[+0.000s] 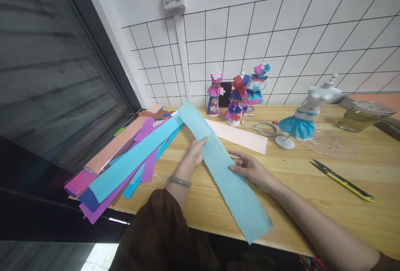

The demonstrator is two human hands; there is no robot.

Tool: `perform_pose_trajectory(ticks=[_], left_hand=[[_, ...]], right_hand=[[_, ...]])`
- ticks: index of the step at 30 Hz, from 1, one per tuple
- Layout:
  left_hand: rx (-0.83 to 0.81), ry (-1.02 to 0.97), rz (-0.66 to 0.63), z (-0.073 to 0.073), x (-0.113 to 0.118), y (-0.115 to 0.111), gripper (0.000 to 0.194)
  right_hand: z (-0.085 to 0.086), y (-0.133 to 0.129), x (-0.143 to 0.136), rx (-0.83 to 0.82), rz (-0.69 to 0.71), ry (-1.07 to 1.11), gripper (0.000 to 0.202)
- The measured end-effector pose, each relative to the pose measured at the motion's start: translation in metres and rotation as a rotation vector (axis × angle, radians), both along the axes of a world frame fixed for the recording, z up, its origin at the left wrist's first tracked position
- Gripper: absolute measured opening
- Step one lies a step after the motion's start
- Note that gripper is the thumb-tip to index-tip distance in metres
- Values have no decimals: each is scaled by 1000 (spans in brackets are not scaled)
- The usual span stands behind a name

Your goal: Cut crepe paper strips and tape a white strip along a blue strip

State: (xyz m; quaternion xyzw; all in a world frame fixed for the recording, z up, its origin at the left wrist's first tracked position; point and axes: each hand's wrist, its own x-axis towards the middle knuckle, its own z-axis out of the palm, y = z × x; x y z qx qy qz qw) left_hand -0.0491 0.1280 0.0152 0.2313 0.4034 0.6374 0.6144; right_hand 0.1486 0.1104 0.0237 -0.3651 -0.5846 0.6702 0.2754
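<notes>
A long light blue strip of crepe paper (229,177) slants across the front of the table. My left hand (196,151) grips its left edge near the middle, thumb on top. On the opposite edge my right hand (245,166) pinches the strip, with some fingers behind it. The strip's far end overlaps a brighter blue paper strip (134,154), which lies on a pile of folded purple, pink, orange and dark blue paper. Behind my hands lies a pale pink paper strip (239,135), partly covered by the blue one.
Several small dress forms in paper outfits (215,92) stand by the wall grid. A white dress form with a blue skirt (304,117) is at right. Tape (265,128), yellow-and-black thread snips (342,180) and a lidded container (359,118) lie around it.
</notes>
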Motion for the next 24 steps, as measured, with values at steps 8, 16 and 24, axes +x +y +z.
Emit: perform_pose_trajectory(ticks=[8, 16, 24], left_hand=[[-88, -113, 151, -6, -20, 15, 12], [-111, -193, 121, -6, -25, 16, 14], [-126, -185, -90, -6, -19, 7, 14]], right_hand=[[3, -5, 6, -24, 144, -76, 62], [-10, 10, 10, 330, -102, -379, 54], [-9, 36, 47, 642, -218, -844, 53]])
